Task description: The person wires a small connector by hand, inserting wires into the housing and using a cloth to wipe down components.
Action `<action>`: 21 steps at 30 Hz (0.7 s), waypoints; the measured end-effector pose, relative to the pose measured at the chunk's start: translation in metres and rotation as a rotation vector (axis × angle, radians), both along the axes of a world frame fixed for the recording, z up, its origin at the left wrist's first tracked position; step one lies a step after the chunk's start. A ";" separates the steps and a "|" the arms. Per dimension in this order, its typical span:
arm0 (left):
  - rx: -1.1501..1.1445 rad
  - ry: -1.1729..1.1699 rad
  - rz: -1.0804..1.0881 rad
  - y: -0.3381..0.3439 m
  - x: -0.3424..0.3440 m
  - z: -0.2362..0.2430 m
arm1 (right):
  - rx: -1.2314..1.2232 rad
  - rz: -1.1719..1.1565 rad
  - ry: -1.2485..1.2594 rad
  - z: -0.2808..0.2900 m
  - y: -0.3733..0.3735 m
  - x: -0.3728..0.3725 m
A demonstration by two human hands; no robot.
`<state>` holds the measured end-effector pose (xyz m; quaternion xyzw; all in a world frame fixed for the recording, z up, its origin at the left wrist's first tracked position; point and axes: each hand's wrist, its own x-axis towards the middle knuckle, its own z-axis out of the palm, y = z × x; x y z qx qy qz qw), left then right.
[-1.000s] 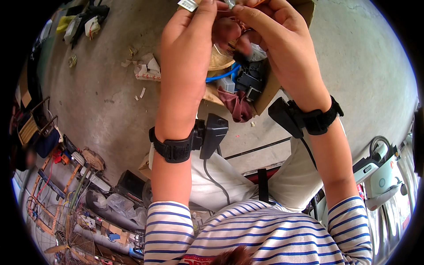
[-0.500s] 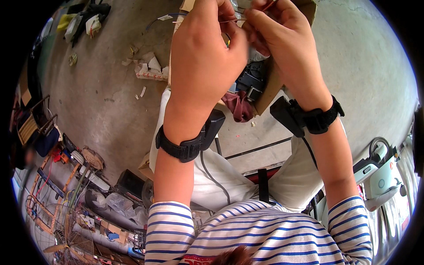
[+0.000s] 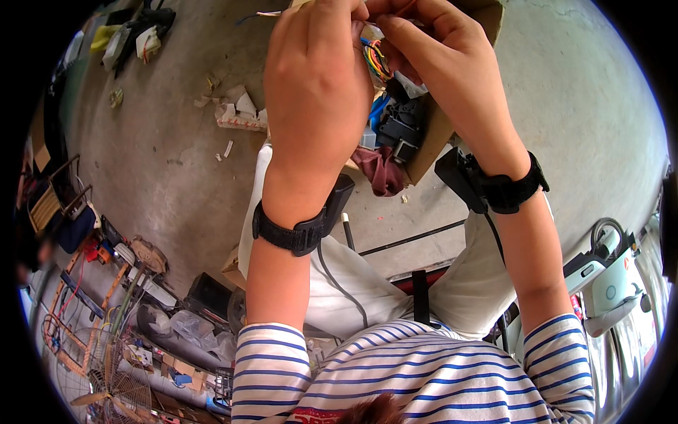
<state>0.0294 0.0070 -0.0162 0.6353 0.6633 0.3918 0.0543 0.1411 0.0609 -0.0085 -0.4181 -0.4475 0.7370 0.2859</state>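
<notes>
At the top centre of the frame the left hand (image 3: 318, 85) and the right hand (image 3: 441, 63) are closed together around a bundle of coloured wires (image 3: 377, 60), fingers pinched on it; most of the bundle is hidden between the palms and its upper end is cut off by the frame edge. The visible strands run roughly top to bottom (curving slightly). Just beneath, a cardboard box (image 3: 432, 138) holds black plastic parts (image 3: 402, 127) and a maroon cloth (image 3: 381, 169).
</notes>
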 end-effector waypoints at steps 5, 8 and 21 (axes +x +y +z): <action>0.069 0.034 0.042 0.004 0.005 0.001 | 0.223 -0.040 -0.027 -0.010 -0.005 -0.003; 0.023 0.093 0.015 0.003 0.001 0.005 | 0.184 -0.026 0.011 -0.004 -0.002 0.000; 0.062 0.117 0.110 0.002 -0.006 -0.003 | 0.041 0.036 -0.063 -0.002 -0.001 -0.002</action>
